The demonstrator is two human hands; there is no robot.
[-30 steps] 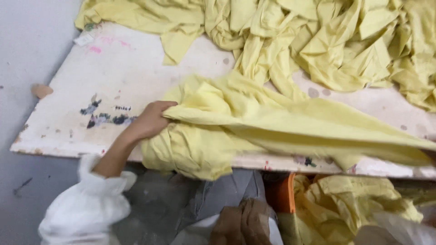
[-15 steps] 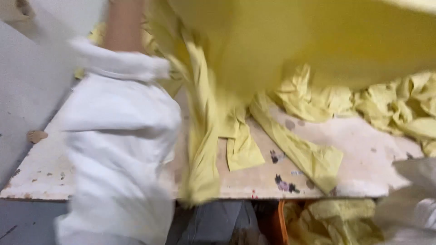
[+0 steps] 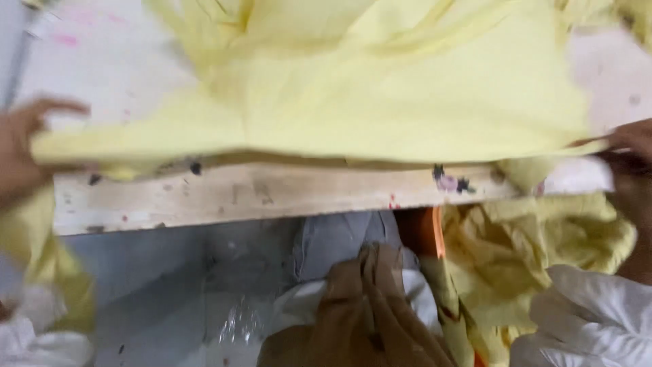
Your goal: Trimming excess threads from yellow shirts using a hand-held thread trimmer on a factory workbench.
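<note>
A large pale yellow cloth lies stretched across a paint-stained white board. My left hand grips the cloth's left edge at the far left of the view. My right hand pinches the cloth's right edge at the far right. The cloth is held taut between both hands just above the board's front edge. Both arms wear white sleeves, one sleeve showing at the lower right.
More yellow cloth is heaped below the board at the right, beside an orange object. Brown fabric and grey legs sit under the board's front edge. Grey floor shows at lower left.
The yellow cloth was bunched on the board, then lifted high in front of the camera. Now it is spread flat and wide over the board, with my hands at its two ends.
</note>
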